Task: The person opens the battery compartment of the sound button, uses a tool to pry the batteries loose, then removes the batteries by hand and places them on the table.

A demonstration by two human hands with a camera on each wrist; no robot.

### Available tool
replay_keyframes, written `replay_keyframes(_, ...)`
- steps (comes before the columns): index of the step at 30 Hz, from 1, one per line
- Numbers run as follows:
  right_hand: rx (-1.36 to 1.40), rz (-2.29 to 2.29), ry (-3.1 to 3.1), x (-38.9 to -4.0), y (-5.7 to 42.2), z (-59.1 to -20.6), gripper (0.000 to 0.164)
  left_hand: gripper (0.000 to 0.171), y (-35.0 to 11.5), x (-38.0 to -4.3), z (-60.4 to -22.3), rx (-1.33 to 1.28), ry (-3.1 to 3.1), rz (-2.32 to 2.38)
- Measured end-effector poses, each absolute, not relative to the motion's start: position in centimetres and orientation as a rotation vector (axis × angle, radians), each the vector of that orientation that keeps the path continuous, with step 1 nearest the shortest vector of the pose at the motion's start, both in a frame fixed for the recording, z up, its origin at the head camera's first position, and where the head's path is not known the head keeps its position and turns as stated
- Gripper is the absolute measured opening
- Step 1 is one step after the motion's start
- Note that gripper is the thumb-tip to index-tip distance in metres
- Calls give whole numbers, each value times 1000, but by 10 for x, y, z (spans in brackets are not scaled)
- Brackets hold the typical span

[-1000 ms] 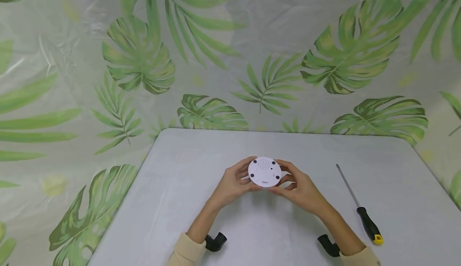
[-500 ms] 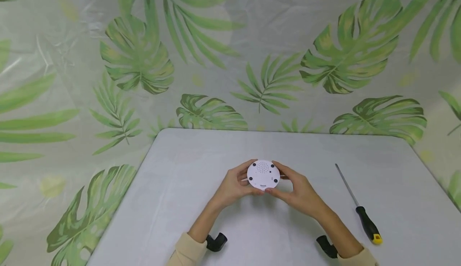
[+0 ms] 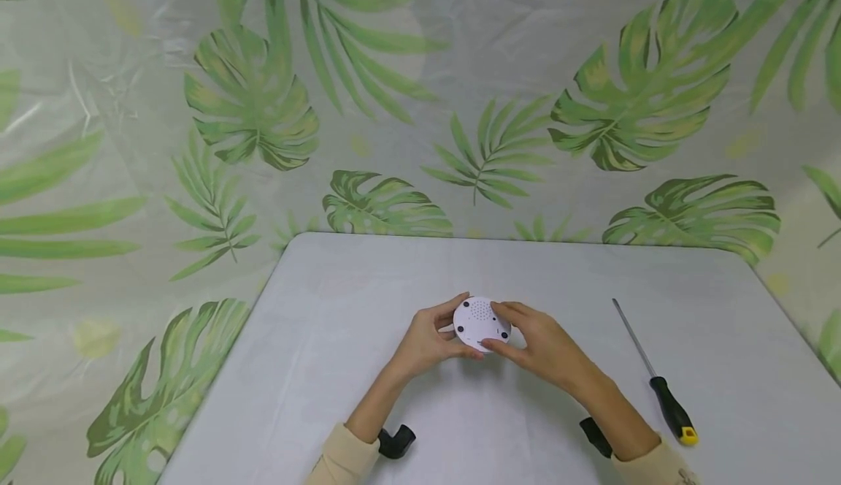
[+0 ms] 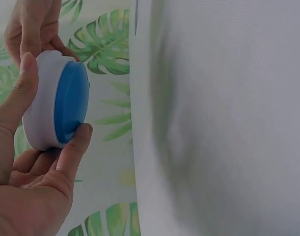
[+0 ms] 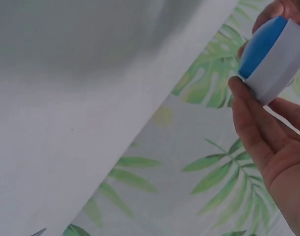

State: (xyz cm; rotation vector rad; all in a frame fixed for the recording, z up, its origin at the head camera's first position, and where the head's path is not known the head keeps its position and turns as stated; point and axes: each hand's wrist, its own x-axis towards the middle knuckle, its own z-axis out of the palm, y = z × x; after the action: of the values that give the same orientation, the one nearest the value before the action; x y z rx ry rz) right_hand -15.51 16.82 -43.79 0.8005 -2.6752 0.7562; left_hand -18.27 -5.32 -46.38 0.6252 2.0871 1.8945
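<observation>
A round white buzzer is held above the table, its underside with speaker holes and black feet facing up in the head view. Its blue dome faces the tabletop in the left wrist view. My left hand grips the left side, thumb on the white rim and a fingertip at the dome's edge. My right hand holds the right side, with the index finger and thumb over the underside. In the right wrist view its other fingers reach along the white rim beside the dome.
A screwdriver with a black and yellow handle lies on the white table to the right. Black wrist-worn pieces show by both sleeves. A leaf-patterned sheet stands behind the table.
My right hand's index finger and thumb have shifted left from the buzzer's edge onto its underside. The buzzer has come slightly lower; my left hand keeps its grip.
</observation>
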Motion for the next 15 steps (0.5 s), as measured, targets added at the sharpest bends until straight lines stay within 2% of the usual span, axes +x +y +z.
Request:
replay_keyframes(9,848,331,-2586,-149,159,-446,60,92,-52,-181,-470,670,2194,1831)
replay_keyframes(15,865,243,-2448,-148,156,-455,50,90,-46,-181,-470,643,2274,1843)
